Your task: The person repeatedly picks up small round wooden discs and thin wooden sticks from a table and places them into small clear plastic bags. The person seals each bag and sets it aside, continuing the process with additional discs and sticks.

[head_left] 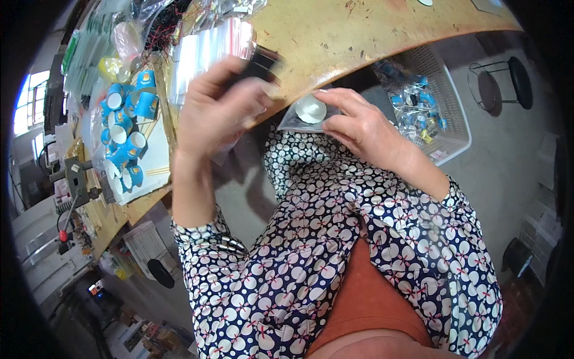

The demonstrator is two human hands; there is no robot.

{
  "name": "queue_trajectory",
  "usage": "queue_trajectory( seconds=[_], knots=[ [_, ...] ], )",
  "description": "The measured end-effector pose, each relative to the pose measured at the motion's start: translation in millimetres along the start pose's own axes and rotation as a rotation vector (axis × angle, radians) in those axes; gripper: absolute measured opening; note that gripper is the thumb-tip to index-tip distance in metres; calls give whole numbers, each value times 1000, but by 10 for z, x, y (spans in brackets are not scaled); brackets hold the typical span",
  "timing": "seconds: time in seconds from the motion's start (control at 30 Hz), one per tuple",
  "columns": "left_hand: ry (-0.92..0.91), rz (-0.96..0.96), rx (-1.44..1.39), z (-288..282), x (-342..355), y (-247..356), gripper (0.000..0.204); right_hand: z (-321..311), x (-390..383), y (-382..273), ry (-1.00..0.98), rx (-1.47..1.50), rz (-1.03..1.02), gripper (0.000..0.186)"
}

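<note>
My right hand [368, 128] pinches the edge of a small clear plastic bag [293, 124] between thumb and fingers, at the table's front edge above my lap. A white round piece [311, 109] shows in that bag; its exact kind is unclear. My left hand [224, 110] is smeared by motion, its fingers bent, in front of a stack of clear plastic bags [206, 51] with red edges. Whether it holds anything cannot be made out. Just beyond its fingers lies a black object [263, 60], partly hidden.
Several blue paper cups [136, 140] lie on a white surface to the left, beside thin wooden sticks [158, 172]. The yellowish table [335, 36] curves across the far side. At the right, a white plastic basket [457, 113] holds filled bags, near a black-topped stool [520, 82].
</note>
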State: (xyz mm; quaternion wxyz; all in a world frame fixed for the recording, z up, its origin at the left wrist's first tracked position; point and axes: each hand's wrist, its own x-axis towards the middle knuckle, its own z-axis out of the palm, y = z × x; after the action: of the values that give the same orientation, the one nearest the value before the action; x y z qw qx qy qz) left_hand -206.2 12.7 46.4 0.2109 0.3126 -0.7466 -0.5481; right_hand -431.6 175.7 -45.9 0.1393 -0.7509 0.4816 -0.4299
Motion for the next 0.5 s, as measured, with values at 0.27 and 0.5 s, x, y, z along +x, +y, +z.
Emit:
queue_trajectory(
  seconds=[0.27,0.5],
  knots=[
    [-269,244,876,586,-351,-107,28,90,21,-71,-12,115,-107,14],
    [78,3,68,618,-463,-273,30,90,-9,-37,-1,129,43,13]
  ],
)
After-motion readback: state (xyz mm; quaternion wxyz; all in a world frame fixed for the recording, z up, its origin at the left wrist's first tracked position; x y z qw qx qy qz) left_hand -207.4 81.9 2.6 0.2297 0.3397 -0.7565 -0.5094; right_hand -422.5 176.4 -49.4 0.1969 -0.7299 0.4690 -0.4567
